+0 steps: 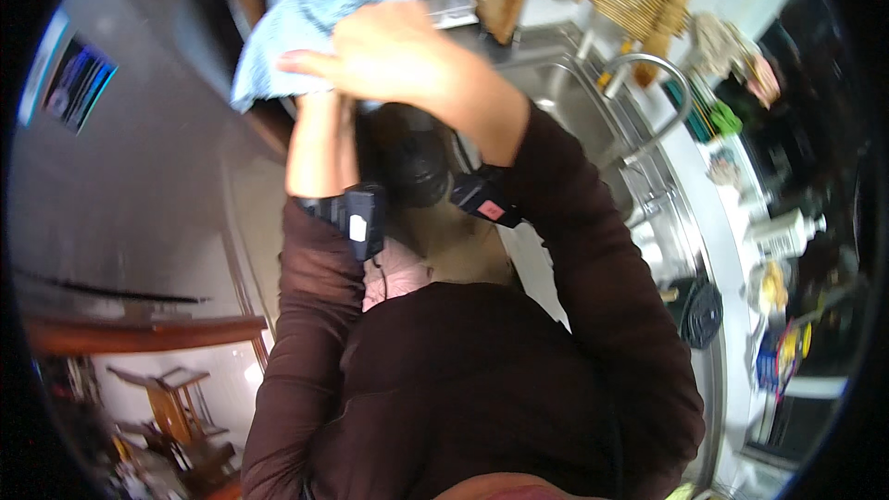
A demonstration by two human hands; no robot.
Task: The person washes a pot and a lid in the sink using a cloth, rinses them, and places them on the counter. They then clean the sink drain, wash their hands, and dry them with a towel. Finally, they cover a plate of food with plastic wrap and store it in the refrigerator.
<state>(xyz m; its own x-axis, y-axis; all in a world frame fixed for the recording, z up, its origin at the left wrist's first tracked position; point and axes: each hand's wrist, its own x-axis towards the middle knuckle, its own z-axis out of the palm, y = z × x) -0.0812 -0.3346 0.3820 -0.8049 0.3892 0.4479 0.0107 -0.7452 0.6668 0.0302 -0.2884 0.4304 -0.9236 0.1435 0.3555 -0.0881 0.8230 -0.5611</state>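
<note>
A light blue cloth (292, 28), like a towel, hangs at the upper left of my view. My right hand (382, 48) lies across it, fingers bent into the fabric and thumb stretched over its lower part. Beneath the cloth goes my left hand (316, 142); only its wrist side shows, and the fingers are covered. The two hands are close together, right over left. Each wrist carries a strapped black device, one on the left (361, 222) and one on the right (486, 200). Motion blurs both hands.
A grey, glossy appliance front (139, 173) with a lit screen (80, 83) rises on the left. To the right lie a steel sink (555, 83) and a curved faucet (684, 94). A white pump bottle (781, 236) stands on the ledge. A dark blurred object (417, 160) sits below my hands.
</note>
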